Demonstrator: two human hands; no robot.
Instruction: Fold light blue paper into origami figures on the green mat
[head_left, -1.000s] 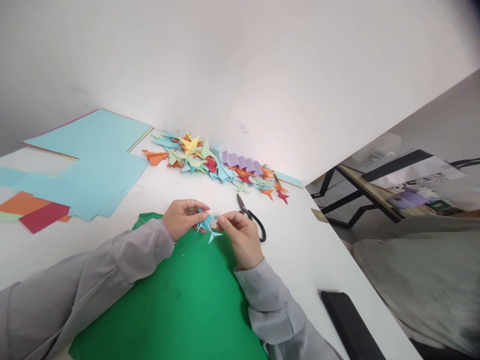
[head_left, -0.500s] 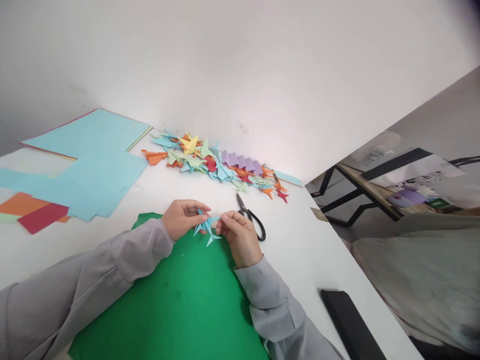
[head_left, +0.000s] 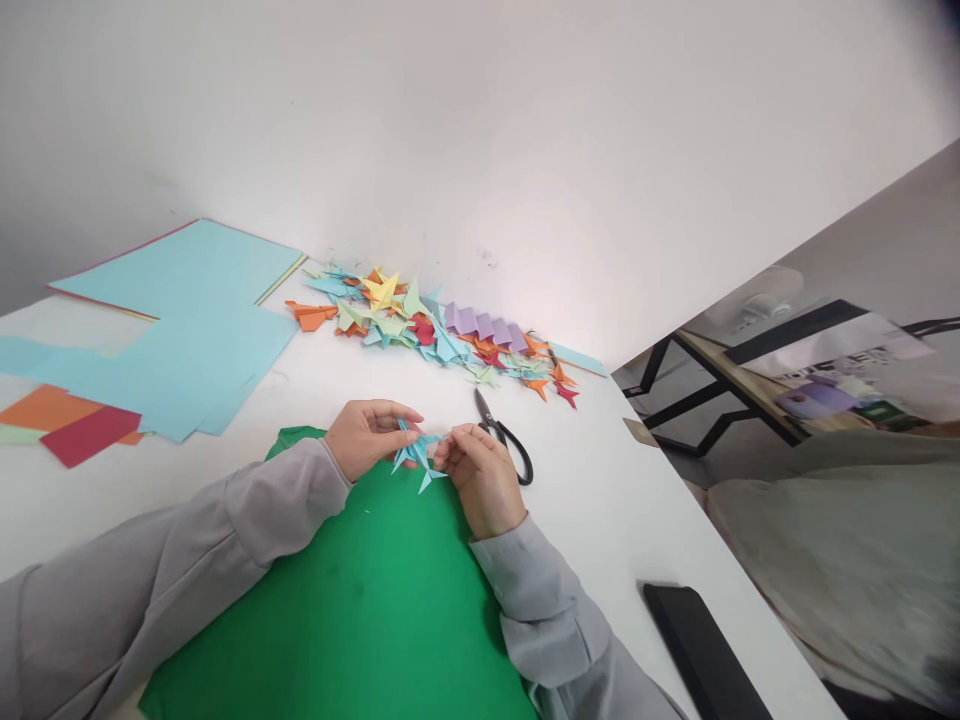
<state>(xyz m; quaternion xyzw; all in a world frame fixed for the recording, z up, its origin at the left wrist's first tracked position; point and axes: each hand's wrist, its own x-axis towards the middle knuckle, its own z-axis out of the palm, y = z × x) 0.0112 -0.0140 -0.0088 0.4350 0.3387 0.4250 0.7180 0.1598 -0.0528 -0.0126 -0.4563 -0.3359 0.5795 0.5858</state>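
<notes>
My left hand [head_left: 369,438] pinches a small folded light-blue paper plane [head_left: 418,452] between thumb and fingers. The plane's pointed wings and forked tail stick out past the fingertips. At its right side, my right hand [head_left: 480,475] is closed in a pinch close to a wing tip; whether paper lies between those fingertips is too small to tell. Beneath both hands is a large green sheet [head_left: 337,600]. Just beyond the right hand, scissors [head_left: 504,430] with black handles lie on the white table [head_left: 592,500], partly hidden by that hand.
Along the wall lies a pile of colourful folded paper planes [head_left: 420,320], with a pleated purple paper [head_left: 486,327] on it. Light-blue sheets [head_left: 217,360] and orange and red pieces [head_left: 91,436] are on the left. A black flat object [head_left: 701,650] rests near the right table edge.
The right fingertips and the blue plane have shifted very slightly. The plane is tilted a little differently in the left hand. The view has moved a touch; everything else stays in place.
</notes>
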